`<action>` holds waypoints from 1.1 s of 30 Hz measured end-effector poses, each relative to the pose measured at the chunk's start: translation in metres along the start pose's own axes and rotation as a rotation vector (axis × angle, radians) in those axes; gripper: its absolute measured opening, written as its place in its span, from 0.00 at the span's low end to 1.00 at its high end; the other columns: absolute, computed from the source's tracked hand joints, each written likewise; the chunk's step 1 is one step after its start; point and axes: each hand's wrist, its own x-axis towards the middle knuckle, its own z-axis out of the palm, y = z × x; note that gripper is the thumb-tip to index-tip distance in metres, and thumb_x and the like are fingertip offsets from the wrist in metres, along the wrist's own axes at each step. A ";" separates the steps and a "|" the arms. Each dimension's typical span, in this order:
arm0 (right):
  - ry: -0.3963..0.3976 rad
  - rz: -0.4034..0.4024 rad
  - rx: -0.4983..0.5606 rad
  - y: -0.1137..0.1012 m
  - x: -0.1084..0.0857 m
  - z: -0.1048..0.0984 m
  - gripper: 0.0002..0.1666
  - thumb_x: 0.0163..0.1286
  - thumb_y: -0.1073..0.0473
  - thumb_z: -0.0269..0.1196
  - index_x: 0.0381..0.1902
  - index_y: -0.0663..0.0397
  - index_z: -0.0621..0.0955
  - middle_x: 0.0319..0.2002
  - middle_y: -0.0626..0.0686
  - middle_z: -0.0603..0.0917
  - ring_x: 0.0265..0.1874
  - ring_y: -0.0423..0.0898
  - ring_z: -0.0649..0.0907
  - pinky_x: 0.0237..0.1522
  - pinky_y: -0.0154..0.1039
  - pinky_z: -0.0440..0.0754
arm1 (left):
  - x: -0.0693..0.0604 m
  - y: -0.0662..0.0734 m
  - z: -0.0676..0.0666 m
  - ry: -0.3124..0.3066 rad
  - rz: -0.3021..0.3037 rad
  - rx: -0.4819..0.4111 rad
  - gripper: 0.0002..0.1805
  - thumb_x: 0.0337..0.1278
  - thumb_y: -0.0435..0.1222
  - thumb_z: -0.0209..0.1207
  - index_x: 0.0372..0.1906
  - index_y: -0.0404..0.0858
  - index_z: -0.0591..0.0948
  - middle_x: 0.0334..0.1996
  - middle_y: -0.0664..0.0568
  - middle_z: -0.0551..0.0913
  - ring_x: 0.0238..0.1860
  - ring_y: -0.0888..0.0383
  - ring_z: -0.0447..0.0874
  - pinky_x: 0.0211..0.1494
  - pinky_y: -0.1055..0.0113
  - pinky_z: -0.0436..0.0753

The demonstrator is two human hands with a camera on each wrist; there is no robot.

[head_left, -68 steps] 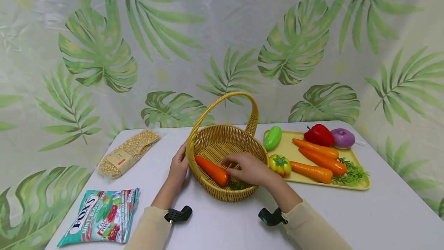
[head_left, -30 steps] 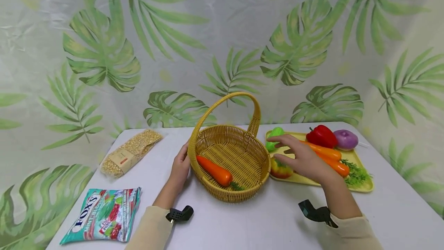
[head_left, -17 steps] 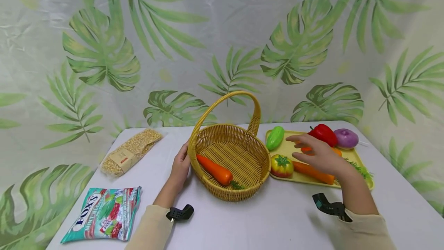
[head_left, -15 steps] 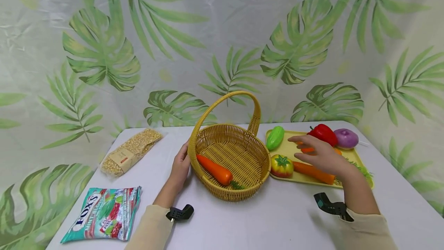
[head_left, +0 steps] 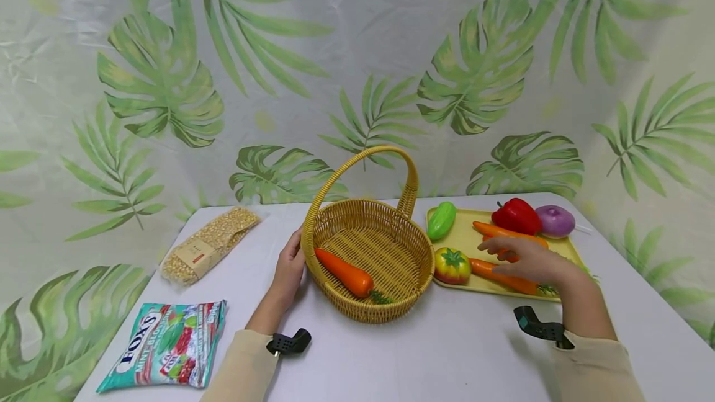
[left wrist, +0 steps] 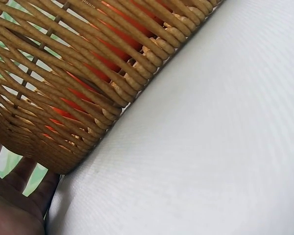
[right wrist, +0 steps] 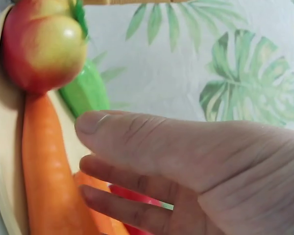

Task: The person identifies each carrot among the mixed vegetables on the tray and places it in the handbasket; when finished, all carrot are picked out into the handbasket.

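Along the left edge of the table [head_left: 436, 352], a bag of corn [head_left: 220, 247] lies towards the back and a bag of sweets [head_left: 164, 349] towards the front; a careless sweep of the left sleeve [head_left: 241, 365] could shove the sweets off. The left hand [head_left: 288, 270] has its fingers spread against the basket [head_left: 365, 313], on its outer left side, none visibly curled round it. That steadies it only loosely, I'd say, so a bump from the right might swing it round. Inside, a carrot [head_left: 346, 273] lies by the left front wall and could roll if the basket tips.

Just beside stands the tray [head_left: 461, 237], a cucumber [head_left: 442, 221] at its back left corner, a tomato [head_left: 452, 265] at the front left. Being round, the tomato could hop the low rim if brushed. The right hand [head_left: 530, 260] hangs over the middle, thumb and fingers loosely apart, holding nothing I can see; whether it touches the front carrot [head_left: 491, 270] I can't tell. Grabbing one carrot might drag its neighbours into the pepper [head_left: 516, 216] and onion [head_left: 555, 221] near the back right corner.
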 end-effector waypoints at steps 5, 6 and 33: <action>-0.037 0.008 0.006 0.013 0.000 0.002 0.30 0.65 0.55 0.69 0.63 0.58 0.77 0.58 0.66 0.80 0.53 0.61 0.81 0.54 0.55 0.84 | 0.001 -0.001 0.000 0.002 0.001 0.001 0.25 0.77 0.45 0.48 0.74 0.55 0.66 0.76 0.59 0.63 0.79 0.58 0.54 0.82 0.55 0.54; -0.041 0.005 0.014 0.014 0.000 0.003 0.30 0.65 0.55 0.69 0.63 0.59 0.77 0.58 0.67 0.80 0.53 0.61 0.81 0.54 0.54 0.84 | 0.001 -0.001 0.000 0.000 0.002 -0.001 0.25 0.77 0.45 0.48 0.74 0.54 0.66 0.77 0.59 0.63 0.80 0.57 0.54 0.82 0.55 0.54; -0.104 0.031 -0.055 0.029 -0.004 0.003 0.37 0.55 0.70 0.65 0.63 0.40 0.80 0.66 0.64 0.73 0.52 0.57 0.73 0.43 0.42 0.76 | 0.001 -0.002 0.001 0.009 -0.005 -0.011 0.25 0.77 0.45 0.49 0.74 0.53 0.67 0.76 0.57 0.64 0.79 0.56 0.55 0.82 0.53 0.55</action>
